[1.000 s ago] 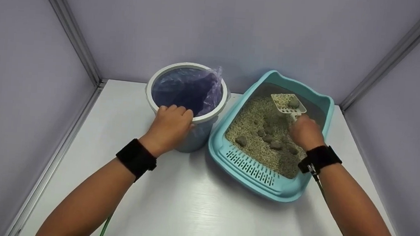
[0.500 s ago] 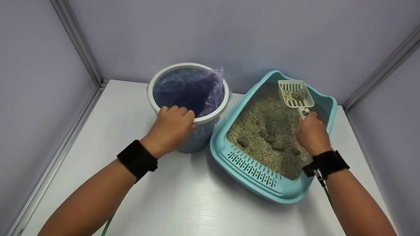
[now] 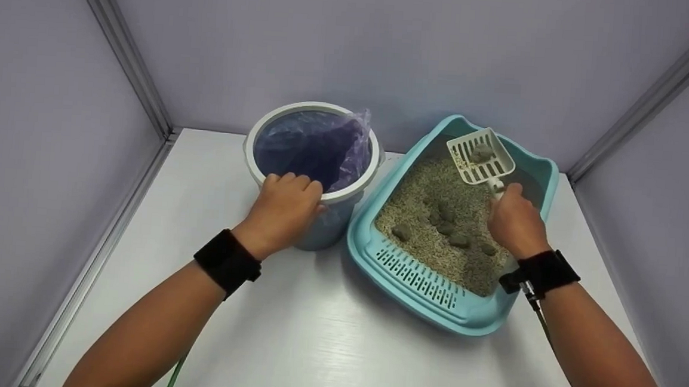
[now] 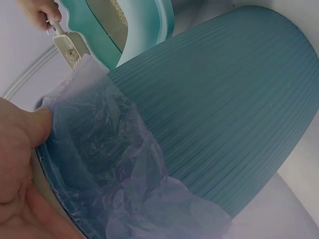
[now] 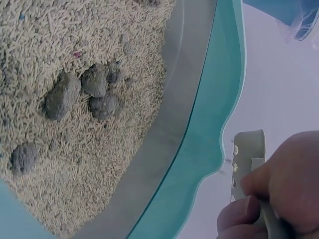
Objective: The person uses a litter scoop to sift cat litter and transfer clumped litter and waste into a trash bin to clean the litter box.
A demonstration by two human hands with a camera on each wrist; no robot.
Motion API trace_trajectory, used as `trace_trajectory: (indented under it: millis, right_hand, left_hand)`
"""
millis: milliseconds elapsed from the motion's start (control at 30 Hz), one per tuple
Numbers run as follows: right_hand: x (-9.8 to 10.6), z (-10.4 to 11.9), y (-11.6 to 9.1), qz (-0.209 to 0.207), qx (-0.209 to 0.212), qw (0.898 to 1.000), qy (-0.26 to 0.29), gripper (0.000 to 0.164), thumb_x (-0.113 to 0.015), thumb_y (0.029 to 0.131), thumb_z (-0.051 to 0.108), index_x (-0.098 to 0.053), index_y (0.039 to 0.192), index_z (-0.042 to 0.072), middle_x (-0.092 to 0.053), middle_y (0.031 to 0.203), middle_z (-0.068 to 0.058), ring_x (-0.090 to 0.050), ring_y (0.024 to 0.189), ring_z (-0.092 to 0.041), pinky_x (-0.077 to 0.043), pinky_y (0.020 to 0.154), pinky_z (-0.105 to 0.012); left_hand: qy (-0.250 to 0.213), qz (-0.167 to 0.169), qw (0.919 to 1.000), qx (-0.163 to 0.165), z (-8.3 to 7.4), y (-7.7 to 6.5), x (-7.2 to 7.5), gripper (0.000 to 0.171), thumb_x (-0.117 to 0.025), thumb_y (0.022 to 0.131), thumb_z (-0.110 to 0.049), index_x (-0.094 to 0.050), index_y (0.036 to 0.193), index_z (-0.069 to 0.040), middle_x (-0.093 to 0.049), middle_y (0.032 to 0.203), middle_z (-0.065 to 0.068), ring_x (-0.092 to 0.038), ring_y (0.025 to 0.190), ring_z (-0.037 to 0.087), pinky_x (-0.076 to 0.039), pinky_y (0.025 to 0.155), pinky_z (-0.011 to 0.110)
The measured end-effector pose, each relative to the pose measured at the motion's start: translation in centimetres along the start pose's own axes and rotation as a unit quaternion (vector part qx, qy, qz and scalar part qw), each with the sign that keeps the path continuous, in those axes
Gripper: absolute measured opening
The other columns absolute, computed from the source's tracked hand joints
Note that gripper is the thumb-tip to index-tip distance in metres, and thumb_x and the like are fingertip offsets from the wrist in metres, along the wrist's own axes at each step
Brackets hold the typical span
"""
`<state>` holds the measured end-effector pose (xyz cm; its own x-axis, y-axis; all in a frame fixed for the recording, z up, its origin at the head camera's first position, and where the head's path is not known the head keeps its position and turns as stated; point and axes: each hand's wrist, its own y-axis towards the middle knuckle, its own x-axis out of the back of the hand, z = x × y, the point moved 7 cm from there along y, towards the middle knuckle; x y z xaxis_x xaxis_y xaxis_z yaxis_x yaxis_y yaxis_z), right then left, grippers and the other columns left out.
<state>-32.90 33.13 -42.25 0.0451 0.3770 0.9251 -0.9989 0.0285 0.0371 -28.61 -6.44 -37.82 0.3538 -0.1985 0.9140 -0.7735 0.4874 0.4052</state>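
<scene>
In the head view my right hand (image 3: pixel 517 221) grips the handle of a white slotted litter scoop (image 3: pixel 471 174), raised over the far end of the blue litter box (image 3: pixel 409 308). A grey clump (image 3: pixel 482 153) and a few pale pellets lie in the scoop. My left hand (image 3: pixel 286 211) grips the near side of the white rim (image 3: pixel 250 146) of a bin. A thin purple bag (image 3: pixel 354 149) lines the bin and hangs over its outside in the left wrist view. Several grey clumps (image 5: pixel 62 96) sit on the pellet litter (image 5: pixel 134 99), seen in the right wrist view.
The bin stands just left of the litter box on a white table (image 3: pixel 334 360). Pale walls (image 3: pixel 413 54) close off the back and both sides. A green cable (image 3: pixel 173 377) runs down from the left wrist's black band (image 3: pixel 228 262).
My right hand has lifted the scoop and tilted it; most of the loose pellets have dropped out, leaving the clump and a few grains. My left hand stays on the bin rim.
</scene>
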Motion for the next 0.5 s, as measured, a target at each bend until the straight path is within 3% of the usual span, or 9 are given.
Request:
trace_trajectory:
  millis: [167, 367, 500]
  right_hand:
    - [-0.2, 0.3, -0.2, 0.013, 0.009, 1.000, 0.014, 0.043, -0.037, 0.112, 0.026, -0.039, 0.134, -0.011, -0.059, 0.088, -0.024, -0.057, 0.066, -0.033, -0.042, 0.059, -0.044]
    - [-0.4, 1.0, -0.2, 0.019, 0.036, 0.999, 0.005, 0.034, -0.037, 0.112, 0.027, -0.050, 0.112, -0.005, -0.051, 0.085, -0.016, -0.053, 0.071, -0.031, -0.042, 0.066, -0.046]
    - [-0.6, 1.2, -0.4, 0.021, 0.038, 0.999, -0.016, 0.034, -0.038, 0.112, 0.027, -0.052, 0.103, -0.002, -0.052, 0.079, -0.014, -0.054, 0.066, -0.030, -0.043, 0.062, -0.045]
  left_hand:
    - [-0.001, 0.008, 1.0000, 0.000, 0.0, 0.0, 0.0, 0.024, -0.071, 0.100, -0.029, -0.062, 0.098, -0.006, -0.067, 0.091, 0.012, -0.063, 0.084, 0.032, -0.042, 0.071, 0.045]
    - [-0.001, 0.003, 1.0000, 0.000, 0.0, -0.1, 0.0, 0.024, -0.071, 0.100, -0.028, -0.061, 0.097, -0.006, -0.067, 0.091, 0.012, -0.062, 0.084, 0.032, -0.041, 0.071, 0.045]
    - [0.000, -0.001, 1.0000, -0.002, 0.0, -0.1, 0.1, 0.025, -0.072, 0.099, -0.028, -0.062, 0.096, -0.006, -0.067, 0.090, 0.012, -0.063, 0.083, 0.033, -0.042, 0.069, 0.045]
